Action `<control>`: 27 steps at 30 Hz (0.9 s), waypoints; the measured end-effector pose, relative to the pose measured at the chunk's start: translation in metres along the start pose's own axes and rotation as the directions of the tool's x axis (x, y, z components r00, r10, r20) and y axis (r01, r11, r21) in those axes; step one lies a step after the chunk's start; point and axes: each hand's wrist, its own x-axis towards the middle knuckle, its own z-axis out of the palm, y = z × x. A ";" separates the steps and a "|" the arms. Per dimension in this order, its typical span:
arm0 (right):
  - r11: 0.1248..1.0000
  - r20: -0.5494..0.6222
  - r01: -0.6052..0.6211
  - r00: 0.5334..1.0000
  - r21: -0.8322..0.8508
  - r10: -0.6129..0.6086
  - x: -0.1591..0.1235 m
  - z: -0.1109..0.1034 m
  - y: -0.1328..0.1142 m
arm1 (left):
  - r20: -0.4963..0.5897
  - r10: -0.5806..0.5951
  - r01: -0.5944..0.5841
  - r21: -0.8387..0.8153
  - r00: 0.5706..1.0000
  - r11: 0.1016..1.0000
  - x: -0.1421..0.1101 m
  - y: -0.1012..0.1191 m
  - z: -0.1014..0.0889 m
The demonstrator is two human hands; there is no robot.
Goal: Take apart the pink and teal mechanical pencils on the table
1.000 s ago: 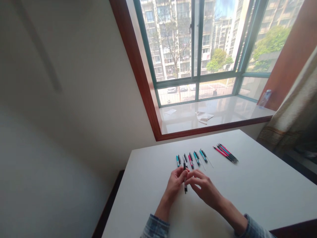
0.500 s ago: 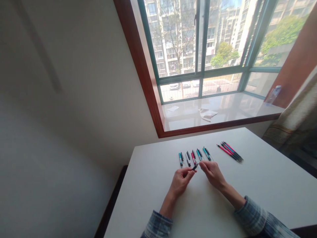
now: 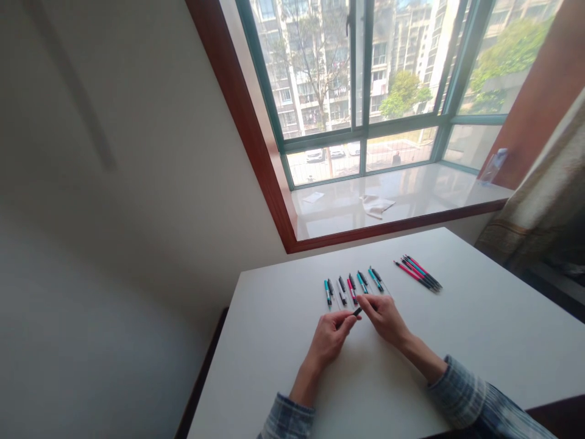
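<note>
My left hand [image 3: 329, 335] is closed around a slim black pen part [image 3: 357, 311], which points up and to the right. My right hand [image 3: 382, 317] is pinched at the far end of that part, its fingertips touching or almost touching it; whatever lies between them is too small to make out. Just beyond the hands lie several pen pieces in a row: a teal barrel [image 3: 328, 292], a black-and-white piece [image 3: 342, 290], a pink barrel [image 3: 351, 291] and more teal ones [image 3: 375, 279], with black parts beside them.
A bundle of pink, teal and black pens [image 3: 418, 274] lies at the right on the white table [image 3: 274, 353]. Behind the table is a window sill [image 3: 338, 216] with a crumpled white cloth or paper [image 3: 376, 206] and a clear bottle [image 3: 493, 166]. A curtain [image 3: 521, 207] hangs at right.
My right hand has come closer to my left, and its fingertips now meet the end of the black pen part. The whole view has shifted slightly.
</note>
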 end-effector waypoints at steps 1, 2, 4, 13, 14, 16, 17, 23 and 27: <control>1.000 0.001 0.003 1.000 -0.002 -0.003 0.000 0.000 0.000 | -0.001 -0.003 0.003 -0.007 1.000 1.000 0.000 0.000 0.000; 1.000 0.001 0.005 1.000 -0.005 -0.005 0.000 0.000 -0.001 | -0.002 -0.005 0.005 -0.013 1.000 1.000 0.000 0.000 0.000; 1.000 0.000 0.010 1.000 -0.011 -0.010 -0.001 -0.001 -0.001 | -0.002 -0.008 0.008 -0.022 1.000 1.000 0.000 0.001 0.000; 0.999 0.025 0.019 1.000 -0.036 -0.018 0.001 -0.005 -0.001 | -0.019 -0.025 0.025 0.006 1.000 1.000 0.002 -0.003 -0.001; 0.999 0.032 0.022 0.999 -0.032 -0.021 0.002 -0.006 -0.002 | -0.023 -0.029 0.029 0.009 0.999 1.000 0.002 -0.004 -0.001; 0.999 0.044 0.035 0.998 -0.020 -0.034 0.002 -0.007 -0.003 | -0.029 -0.034 0.034 0.007 0.999 0.999 0.002 -0.006 -0.001; 0.999 0.049 0.042 0.998 -0.014 -0.042 0.002 -0.008 -0.004 | -0.031 -0.035 0.035 0.003 0.999 0.999 0.002 -0.006 0.000; 0.997 0.061 0.069 0.996 0.041 -0.071 0.002 -0.011 -0.009 | -0.046 -0.036 0.035 -0.016 0.998 0.999 0.003 -0.008 0.001; 0.987 0.054 0.084 0.994 0.136 -0.092 0.003 -0.014 -0.014 | -0.053 -0.030 0.029 -0.021 0.998 0.999 0.003 -0.008 0.002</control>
